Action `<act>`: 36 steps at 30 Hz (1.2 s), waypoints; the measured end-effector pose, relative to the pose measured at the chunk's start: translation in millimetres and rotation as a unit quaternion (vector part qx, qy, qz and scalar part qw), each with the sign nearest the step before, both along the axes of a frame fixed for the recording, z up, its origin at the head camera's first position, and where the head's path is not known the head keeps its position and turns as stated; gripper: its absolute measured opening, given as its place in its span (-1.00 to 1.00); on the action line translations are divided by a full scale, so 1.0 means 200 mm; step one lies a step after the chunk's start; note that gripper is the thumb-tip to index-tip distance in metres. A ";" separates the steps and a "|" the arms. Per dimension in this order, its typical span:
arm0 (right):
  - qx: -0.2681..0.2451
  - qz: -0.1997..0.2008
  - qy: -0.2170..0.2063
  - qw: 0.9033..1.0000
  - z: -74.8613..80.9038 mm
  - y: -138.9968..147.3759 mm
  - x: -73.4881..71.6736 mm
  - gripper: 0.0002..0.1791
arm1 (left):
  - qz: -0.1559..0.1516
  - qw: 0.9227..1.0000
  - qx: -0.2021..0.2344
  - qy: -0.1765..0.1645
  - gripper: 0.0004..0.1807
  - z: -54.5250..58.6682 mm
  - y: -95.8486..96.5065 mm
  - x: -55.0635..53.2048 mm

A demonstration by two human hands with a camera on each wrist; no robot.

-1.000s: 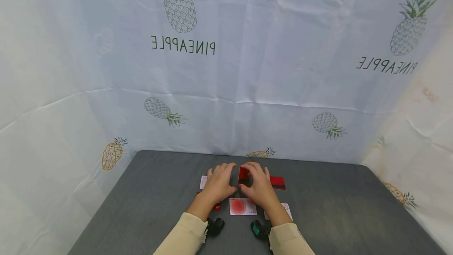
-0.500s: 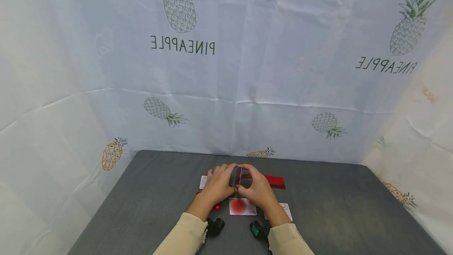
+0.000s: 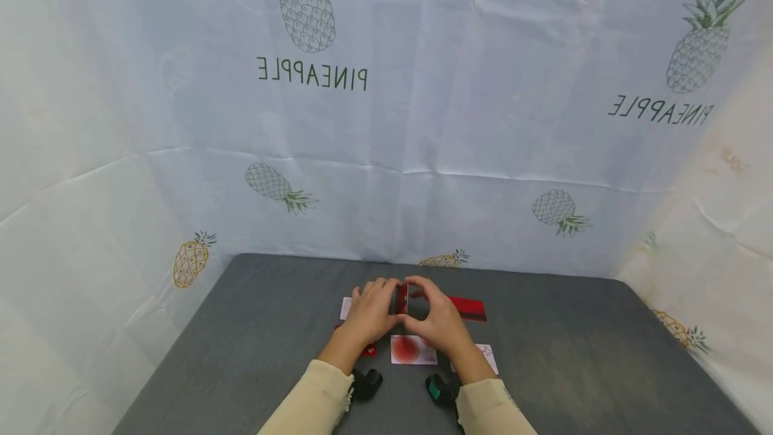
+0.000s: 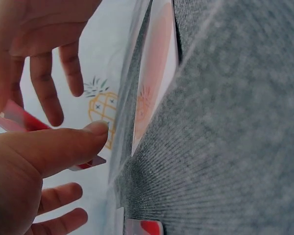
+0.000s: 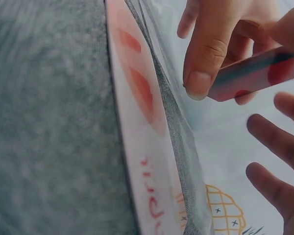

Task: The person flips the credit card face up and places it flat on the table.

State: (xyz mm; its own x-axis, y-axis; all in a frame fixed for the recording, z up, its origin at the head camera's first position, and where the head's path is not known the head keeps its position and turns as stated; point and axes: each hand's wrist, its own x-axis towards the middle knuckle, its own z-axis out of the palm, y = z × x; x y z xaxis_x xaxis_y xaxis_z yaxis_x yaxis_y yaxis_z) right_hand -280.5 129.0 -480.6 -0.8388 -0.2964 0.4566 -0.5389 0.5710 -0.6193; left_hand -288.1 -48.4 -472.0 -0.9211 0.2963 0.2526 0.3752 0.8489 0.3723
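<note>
Between both hands a red card (image 3: 402, 298) with a dark stripe stands up on edge, slightly left of centre in the head view. My left hand (image 3: 365, 317) pinches it; the left thumb (image 4: 88, 142) lies across it in the left wrist view. My right hand (image 3: 437, 321) has its thumb and index finger at the card's right edge, while its other fingers (image 5: 272, 139) spread apart from it. Below the hands lies a pink-and-white card (image 3: 413, 350) with a red circle. A second red card (image 3: 468, 309) with a dark stripe lies behind the right hand.
A white card (image 3: 345, 308) and a small red card (image 3: 369, 350) lie partly hidden by my left arm, and another pale card (image 3: 487, 356) by the right. Grey cloth covers the table (image 3: 574, 354). A white pineapple-print curtain (image 3: 459, 126) hangs behind.
The card in my right hand has moved left and turned, from showing its red face to standing nearly edge-on between the hands. The left hand now pinches it too.
</note>
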 end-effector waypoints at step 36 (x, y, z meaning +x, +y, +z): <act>0.042 -0.067 -0.107 0.991 -0.06 0.09 -0.08 -0.31 | 0.033 0.997 -0.006 -0.066 -0.22 0.02 -0.02 -0.02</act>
